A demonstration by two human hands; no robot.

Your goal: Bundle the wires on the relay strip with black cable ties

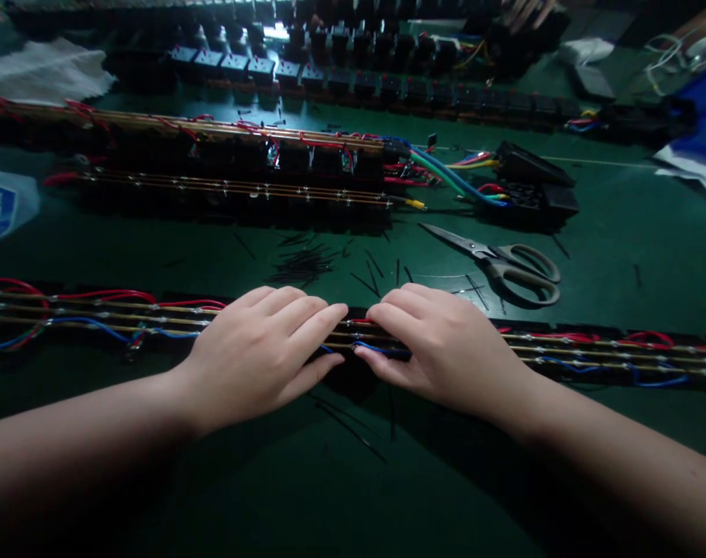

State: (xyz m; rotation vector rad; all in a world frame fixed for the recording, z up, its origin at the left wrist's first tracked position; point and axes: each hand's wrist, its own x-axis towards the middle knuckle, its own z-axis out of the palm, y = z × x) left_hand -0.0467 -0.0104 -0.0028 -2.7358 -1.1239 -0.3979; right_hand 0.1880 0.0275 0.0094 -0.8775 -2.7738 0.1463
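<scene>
A long black socket strip (597, 353) lies across the front of the bench, its wired side up, with brass bars and red and blue wires along it. My left hand (265, 349) is wrapped over the strip left of the middle, thumb on the near side and fingers on the far side. Close beside it, my right hand (445, 341) grips the same strip in the same way. A short stretch of bars and a blue wire (376, 347) shows between the two thumbs. Beyond my right hand lie scissors (497, 263) with grey handles.
Black cable-tie-like offcuts (306, 263) are scattered on the green bench (213, 260). Further back lie wired strips (242, 190), a black end piece with coloured wires (538, 190), and a row of sockets (260, 70). Another person's hand (527, 12) is at the top right.
</scene>
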